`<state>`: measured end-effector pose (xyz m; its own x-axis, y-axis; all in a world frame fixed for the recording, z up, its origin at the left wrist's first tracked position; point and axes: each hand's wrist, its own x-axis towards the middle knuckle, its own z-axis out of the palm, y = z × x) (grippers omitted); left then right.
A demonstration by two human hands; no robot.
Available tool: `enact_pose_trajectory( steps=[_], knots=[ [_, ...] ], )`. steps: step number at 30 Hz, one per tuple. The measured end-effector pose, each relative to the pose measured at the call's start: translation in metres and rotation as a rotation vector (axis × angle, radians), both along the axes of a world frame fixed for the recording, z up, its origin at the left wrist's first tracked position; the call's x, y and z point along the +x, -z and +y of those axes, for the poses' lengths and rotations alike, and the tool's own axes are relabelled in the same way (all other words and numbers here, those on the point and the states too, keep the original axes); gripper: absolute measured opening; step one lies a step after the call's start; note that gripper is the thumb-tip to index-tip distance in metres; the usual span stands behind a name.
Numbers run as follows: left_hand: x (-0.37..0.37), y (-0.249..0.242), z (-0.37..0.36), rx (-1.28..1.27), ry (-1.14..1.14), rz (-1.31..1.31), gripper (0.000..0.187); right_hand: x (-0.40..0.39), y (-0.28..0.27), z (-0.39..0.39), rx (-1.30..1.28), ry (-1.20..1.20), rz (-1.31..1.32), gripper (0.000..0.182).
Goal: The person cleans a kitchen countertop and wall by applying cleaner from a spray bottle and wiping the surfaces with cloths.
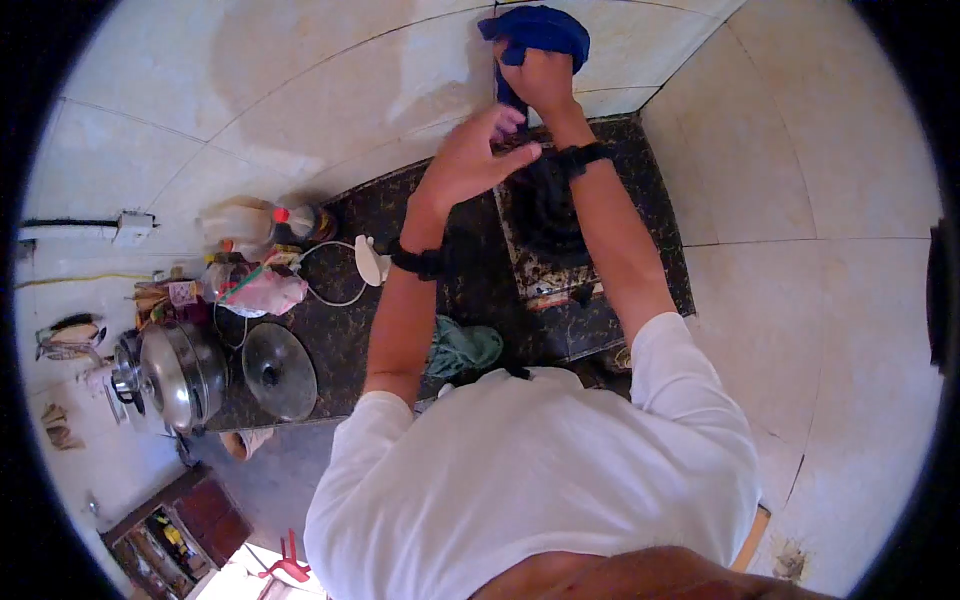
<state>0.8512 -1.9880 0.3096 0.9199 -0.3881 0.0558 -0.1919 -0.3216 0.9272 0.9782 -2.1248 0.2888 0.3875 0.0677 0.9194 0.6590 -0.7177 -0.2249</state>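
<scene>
My right hand [543,78] is closed on a dark blue cloth [550,30], which lies against the tiled wall [380,60] above the counter. Part of the cloth hangs down below the hand along the wall. Lower and to the left, my left hand [472,163] is held over the counter with its fingers apart and nothing in it. Under my forearms is a grimy gas stove [545,215], partly hidden by my right arm. A black band circles each wrist.
On the dark counter [335,345] to the left are a glass lid [280,371], a steel pot [180,375], several bottles, a pink plastic bag [272,292] and a white cable. A green cloth [464,346] lies near the front edge. A side wall [760,190] bounds the right.
</scene>
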Motion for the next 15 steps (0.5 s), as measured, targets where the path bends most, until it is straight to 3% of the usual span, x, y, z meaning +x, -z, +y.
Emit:
enact_pose_trajectory(
  steps=[2,3,4,8,10,12,13,14,15],
  knots=[
    [-0.004,-0.038,-0.005,0.038,-0.175,-0.515,0.022,0.000,0.007,0.007,-0.024,-0.110,0.175,0.017],
    [-0.017,-0.060,-0.011,-0.152,-0.218,-0.436,0.017,-0.009,-0.008,0.012,-0.031,-0.135,0.161,0.017],
    [-0.020,-0.060,-0.004,-0.149,-0.247,-0.466,0.017,-0.020,-0.022,0.015,0.046,-0.147,0.100,0.016],
    [-0.028,0.013,0.032,-0.650,-0.284,-0.181,0.030,-0.017,-0.047,0.024,0.477,-0.199,0.073,0.016],
    [-0.023,0.060,0.039,-0.667,-0.368,-0.093,0.026,-0.033,-0.086,0.029,0.516,-0.141,0.227,0.023],
    [-0.017,0.068,0.030,-0.707,-0.464,0.036,0.025,0.012,-0.056,0.029,0.498,-0.168,0.275,0.029],
    [-0.008,0.066,0.021,-0.653,-0.400,0.137,0.026,0.031,-0.036,0.030,0.387,-0.011,0.447,0.030],
    [0.001,0.063,0.014,-0.596,-0.329,0.230,0.035,0.041,-0.021,0.030,0.274,0.149,0.607,0.031],
    [0.012,0.062,0.011,-0.539,-0.275,0.315,0.052,0.034,-0.016,0.034,0.289,0.047,0.476,0.031]
  ],
)
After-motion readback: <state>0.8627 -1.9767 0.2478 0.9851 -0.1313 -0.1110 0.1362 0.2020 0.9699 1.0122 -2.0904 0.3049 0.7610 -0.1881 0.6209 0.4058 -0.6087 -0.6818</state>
